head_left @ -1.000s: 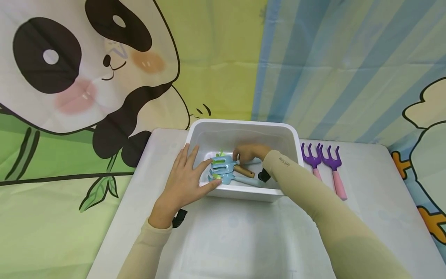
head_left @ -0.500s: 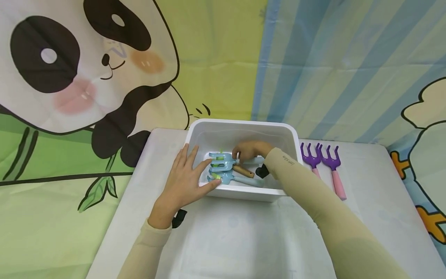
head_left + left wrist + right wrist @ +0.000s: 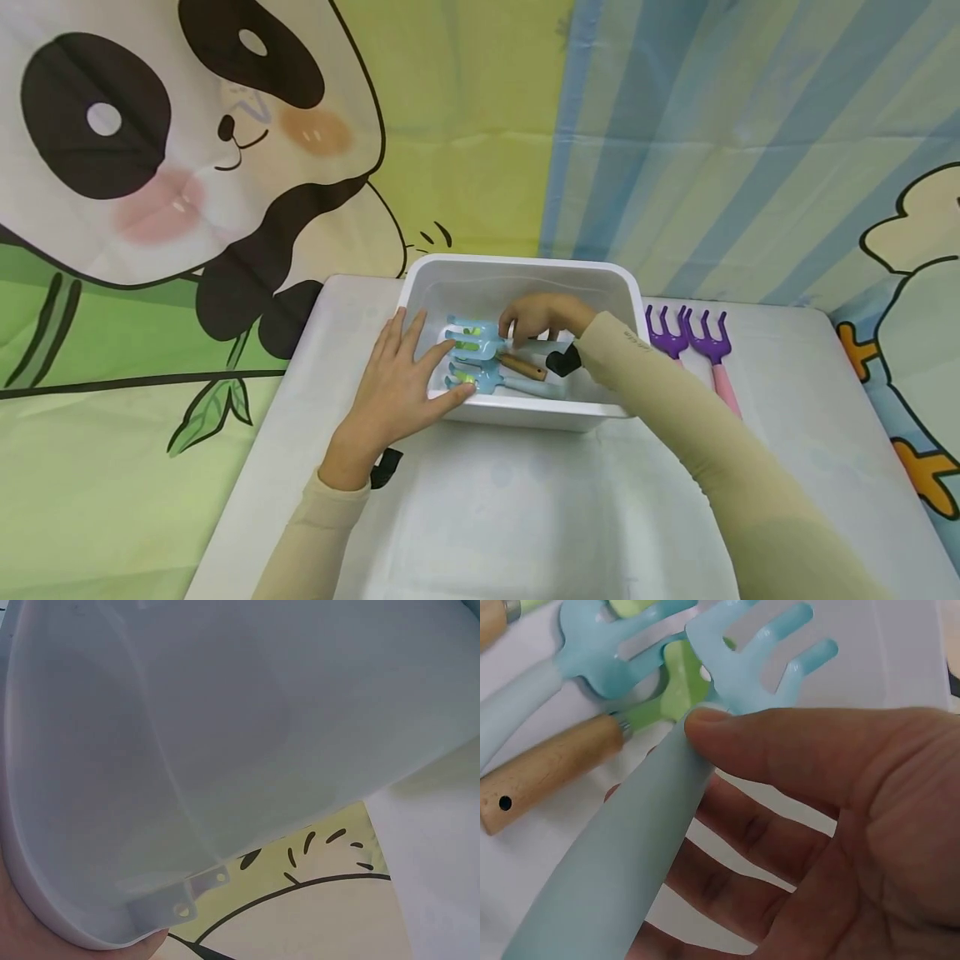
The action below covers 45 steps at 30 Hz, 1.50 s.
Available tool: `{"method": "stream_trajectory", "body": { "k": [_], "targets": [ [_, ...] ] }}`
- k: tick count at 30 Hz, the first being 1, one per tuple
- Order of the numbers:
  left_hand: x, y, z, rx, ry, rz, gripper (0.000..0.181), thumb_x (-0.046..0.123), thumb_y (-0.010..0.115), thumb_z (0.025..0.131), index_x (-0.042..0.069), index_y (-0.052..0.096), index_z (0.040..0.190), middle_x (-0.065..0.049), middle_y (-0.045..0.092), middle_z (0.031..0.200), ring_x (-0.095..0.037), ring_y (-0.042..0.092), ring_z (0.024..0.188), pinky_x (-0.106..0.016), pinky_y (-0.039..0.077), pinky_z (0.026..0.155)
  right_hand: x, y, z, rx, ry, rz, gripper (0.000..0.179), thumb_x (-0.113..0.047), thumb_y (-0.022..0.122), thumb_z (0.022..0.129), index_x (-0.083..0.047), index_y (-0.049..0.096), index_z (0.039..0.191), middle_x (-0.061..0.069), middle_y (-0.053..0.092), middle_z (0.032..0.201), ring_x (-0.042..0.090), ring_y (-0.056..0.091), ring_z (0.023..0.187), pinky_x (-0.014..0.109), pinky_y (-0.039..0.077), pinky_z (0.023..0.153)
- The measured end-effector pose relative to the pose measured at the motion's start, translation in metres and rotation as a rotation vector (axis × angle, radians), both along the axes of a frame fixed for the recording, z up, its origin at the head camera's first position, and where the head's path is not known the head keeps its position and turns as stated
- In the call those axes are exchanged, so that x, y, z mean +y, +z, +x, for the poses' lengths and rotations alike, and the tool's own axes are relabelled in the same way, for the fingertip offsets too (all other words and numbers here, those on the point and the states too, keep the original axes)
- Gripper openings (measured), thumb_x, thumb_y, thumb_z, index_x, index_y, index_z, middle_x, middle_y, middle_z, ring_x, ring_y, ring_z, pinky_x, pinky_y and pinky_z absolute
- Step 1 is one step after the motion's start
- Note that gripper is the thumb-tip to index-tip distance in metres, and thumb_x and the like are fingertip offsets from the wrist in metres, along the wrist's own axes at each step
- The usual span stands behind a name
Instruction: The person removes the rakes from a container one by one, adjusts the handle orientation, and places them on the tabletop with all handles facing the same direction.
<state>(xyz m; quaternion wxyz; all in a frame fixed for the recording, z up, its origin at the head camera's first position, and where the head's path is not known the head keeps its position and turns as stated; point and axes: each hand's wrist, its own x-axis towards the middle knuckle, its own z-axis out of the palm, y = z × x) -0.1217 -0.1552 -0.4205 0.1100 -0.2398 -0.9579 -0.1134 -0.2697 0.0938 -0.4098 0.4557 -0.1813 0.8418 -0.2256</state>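
My right hand (image 3: 543, 315) reaches into a white plastic bin (image 3: 525, 265). In the right wrist view, thumb and fingers pinch a light blue garden hand fork (image 3: 622, 855) at its neck, prongs pointing away. Under it lie a second light blue hand fork (image 3: 604, 652) and a green-headed tool with a wooden handle (image 3: 555, 772). My left hand (image 3: 401, 387) rests over the bin's front left corner, its fingers straight along the left rim and the thumb over the front rim. The left wrist view shows the bin's outer wall (image 3: 225, 712).
Two purple hand forks, one farther left (image 3: 666, 337) and one farther right (image 3: 708, 343), lie side by side on the white table (image 3: 510, 517), right of the bin. Their handles are pink. A cartoon backdrop (image 3: 480, 125) hangs close behind the table.
My right hand has shifted slightly back and up with the light blue hand fork, which now sits a little apart from the one in front. My left hand has stayed on the bin.
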Motion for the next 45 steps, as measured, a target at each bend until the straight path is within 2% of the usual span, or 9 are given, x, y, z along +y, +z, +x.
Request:
{"method": "stream_trajectory", "body": {
  "k": [8, 14, 17, 20, 24, 29, 33, 39, 45],
  "targets": [
    [0.000, 0.001, 0.000, -0.004, -0.004, 0.015, 0.082, 0.078, 0.043, 0.089, 0.015, 0.064, 0.136, -0.027, 0.030, 0.157, -0.046, 0.010, 0.148, -0.056, 0.009, 0.119, 0.009, 0.020, 0.009, 0.037, -0.076, -0.038, 0.034, -0.010, 0.064, 0.094, -0.011, 0.061, 0.127, 0.012, 0.054, 0.132, 0.026, 0.058, 0.106, 0.048, 0.056, 0.078],
    [0.000, 0.000, 0.000, -0.015, -0.002, 0.021, 0.081, 0.078, 0.043, 0.089, 0.017, 0.063, 0.137, -0.027, 0.029, 0.157, -0.045, 0.009, 0.149, -0.055, 0.008, 0.119, 0.022, 0.035, 0.018, 0.070, -0.098, -0.114, 0.032, -0.009, 0.064, 0.094, -0.008, 0.060, 0.126, 0.011, 0.060, 0.120, 0.021, 0.060, 0.093, 0.040, 0.056, 0.069],
    [0.000, 0.000, 0.000, -0.013, -0.004, 0.026, 0.080, 0.078, 0.044, 0.089, 0.017, 0.063, 0.137, -0.027, 0.029, 0.157, -0.045, 0.009, 0.149, -0.055, 0.008, 0.119, 0.030, 0.043, 0.023, 0.056, -0.121, -0.164, 0.030, -0.008, 0.063, 0.095, -0.006, 0.059, 0.125, 0.011, 0.062, 0.114, 0.020, 0.058, 0.090, 0.037, 0.053, 0.067],
    [0.000, 0.000, 0.000, -0.015, -0.004, 0.028, 0.080, 0.078, 0.044, 0.089, 0.017, 0.063, 0.137, -0.027, 0.028, 0.158, -0.045, 0.009, 0.149, -0.056, 0.009, 0.119, 0.037, 0.051, 0.029, 0.025, -0.164, -0.225, 0.031, -0.008, 0.062, 0.097, -0.004, 0.058, 0.127, 0.012, 0.061, 0.110, 0.021, 0.057, 0.090, 0.037, 0.053, 0.069],
    [0.000, 0.000, 0.000, -0.017, -0.002, 0.024, 0.080, 0.078, 0.044, 0.089, 0.017, 0.063, 0.137, -0.026, 0.027, 0.158, -0.046, 0.009, 0.149, -0.058, 0.011, 0.118, 0.046, 0.063, 0.037, 0.002, -0.207, -0.304, 0.033, -0.008, 0.061, 0.098, -0.001, 0.055, 0.130, 0.015, 0.059, 0.113, 0.024, 0.059, 0.095, 0.040, 0.055, 0.074],
    [0.000, 0.000, 0.000, -0.003, -0.004, 0.023, 0.080, 0.078, 0.044, 0.088, 0.016, 0.064, 0.136, -0.026, 0.028, 0.158, -0.046, 0.010, 0.148, -0.058, 0.011, 0.118, 0.059, 0.077, 0.047, 0.036, -0.242, -0.371, 0.033, -0.009, 0.063, 0.098, -0.001, 0.056, 0.129, 0.018, 0.055, 0.123, 0.027, 0.059, 0.100, 0.042, 0.056, 0.077],
    [0.000, -0.001, 0.000, -0.003, -0.008, 0.024, 0.080, 0.078, 0.044, 0.089, 0.016, 0.064, 0.136, -0.027, 0.028, 0.158, -0.046, 0.009, 0.148, -0.056, 0.008, 0.119, 0.073, 0.087, 0.057, 0.062, -0.279, -0.420, 0.031, -0.008, 0.063, 0.098, 0.000, 0.057, 0.127, 0.018, 0.055, 0.122, 0.029, 0.060, 0.099, 0.044, 0.057, 0.078],
    [0.000, -0.001, 0.000, -0.002, -0.009, 0.023, 0.081, 0.078, 0.043, 0.089, 0.016, 0.063, 0.136, -0.026, 0.028, 0.158, -0.046, 0.009, 0.148, -0.057, 0.010, 0.118, 0.104, 0.091, 0.074, 0.091, -0.333, -0.449, 0.034, -0.013, 0.065, 0.098, 0.000, 0.055, 0.128, 0.015, 0.058, 0.111, 0.028, 0.062, 0.098, 0.043, 0.056, 0.080],
    [0.000, -0.002, 0.000, 0.013, -0.010, 0.025, 0.082, 0.079, 0.042, 0.088, 0.016, 0.064, 0.136, -0.027, 0.028, 0.158, -0.046, 0.010, 0.148, -0.057, 0.011, 0.118, 0.137, 0.091, 0.088, 0.087, -0.410, -0.499, 0.037, -0.013, 0.063, 0.099, 0.003, 0.051, 0.131, 0.022, 0.053, 0.118, 0.032, 0.064, 0.100, 0.046, 0.056, 0.080]
  ]
}}
